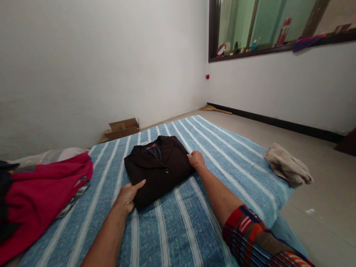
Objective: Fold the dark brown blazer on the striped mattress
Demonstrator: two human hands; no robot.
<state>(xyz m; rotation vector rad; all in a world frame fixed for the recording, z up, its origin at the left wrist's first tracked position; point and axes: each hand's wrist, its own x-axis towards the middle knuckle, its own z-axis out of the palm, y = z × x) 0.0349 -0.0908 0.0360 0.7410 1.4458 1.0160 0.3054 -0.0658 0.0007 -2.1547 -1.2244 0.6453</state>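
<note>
A dark brown jacket lies folded into a compact bundle on the blue and white striped bed cover. Its collar points away from me, and one button shows at the front. My left hand grips the jacket's near left edge, thumb on top and the other fingers hidden underneath. At the right edge, my right hand pinches the cloth between thumb and fingers.
Pink clothing is heaped on the bed's left side. A beige towel hangs at the right edge. Beyond the bed are a cardboard box and a hand broom by the wall. Small items line the window sill.
</note>
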